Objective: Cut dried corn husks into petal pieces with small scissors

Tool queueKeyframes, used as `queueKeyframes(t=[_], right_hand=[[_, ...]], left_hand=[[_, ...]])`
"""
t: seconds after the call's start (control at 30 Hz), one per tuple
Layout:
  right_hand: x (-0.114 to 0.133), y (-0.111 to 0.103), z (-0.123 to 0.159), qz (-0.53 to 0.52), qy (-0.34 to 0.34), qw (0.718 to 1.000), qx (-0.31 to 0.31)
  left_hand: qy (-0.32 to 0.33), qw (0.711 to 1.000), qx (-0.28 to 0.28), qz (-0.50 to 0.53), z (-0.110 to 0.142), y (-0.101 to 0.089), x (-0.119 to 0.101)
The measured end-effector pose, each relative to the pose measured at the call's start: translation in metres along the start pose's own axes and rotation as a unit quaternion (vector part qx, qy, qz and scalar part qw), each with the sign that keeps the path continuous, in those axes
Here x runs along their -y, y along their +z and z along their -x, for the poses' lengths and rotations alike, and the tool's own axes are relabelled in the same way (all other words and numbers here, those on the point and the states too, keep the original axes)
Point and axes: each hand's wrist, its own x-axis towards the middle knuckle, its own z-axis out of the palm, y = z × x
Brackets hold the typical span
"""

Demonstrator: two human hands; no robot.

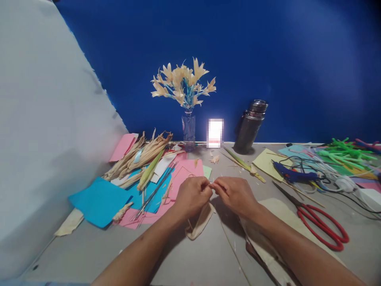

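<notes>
My left hand (195, 194) is closed in a pinch above the middle of the table. Its fingertips meet those of my right hand (235, 192), which is pinched too. Whatever lies between the fingers is too small and covered to make out. Just under my left hand is a folded cream strip (200, 227), perhaps cloth or husk; I cannot tell whether it is held. A thin stalk (230, 242) lies on the table between my forearms. Beneath my right forearm spreads a pale cream sheet (275, 210).
Dried corn husks (149, 149), blue paper (99, 202) and pink paper (186, 172) lie left. Behind stand husk flowers in a clear bottle (188, 131), a bright pixelated patch and a dark flask (251, 127). Right are red-handled scissors (320, 224), a blue glue gun (296, 172) and green pipe cleaners (345, 153).
</notes>
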Motion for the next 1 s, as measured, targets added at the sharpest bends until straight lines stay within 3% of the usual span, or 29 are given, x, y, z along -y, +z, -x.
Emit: queueKeyframes(t=[0.13, 0.3, 0.37, 0.63, 0.83, 1.0], right_hand=[[-0.004, -0.001, -0.001, 0.009, 0.018, 0.999, -0.028], [-0.010, -0.005, -0.003, -0.045, 0.033, 0.998, -0.020], [-0.008, -0.005, -0.003, -0.064, 0.031, 0.997, -0.009], [-0.001, -0.003, -0.001, -0.015, 0.047, 0.998, -0.027], [-0.005, -0.005, -0.002, -0.057, 0.052, 0.997, -0.002], [-0.005, -0.005, -0.002, -0.051, 0.053, 0.997, -0.003]], left_hand=[[-0.035, 0.997, -0.018, -0.073, -0.004, -0.011, 0.005], [-0.015, 0.997, 0.005, 0.081, -0.004, -0.013, 0.006], [-0.006, 0.996, 0.017, 0.089, -0.003, -0.008, 0.004], [-0.039, 0.997, -0.027, -0.063, -0.001, -0.008, -0.001], [-0.009, 0.996, 0.001, 0.092, -0.002, -0.008, 0.003], [-0.023, 0.972, 0.068, 0.222, -0.002, -0.006, 0.002]])
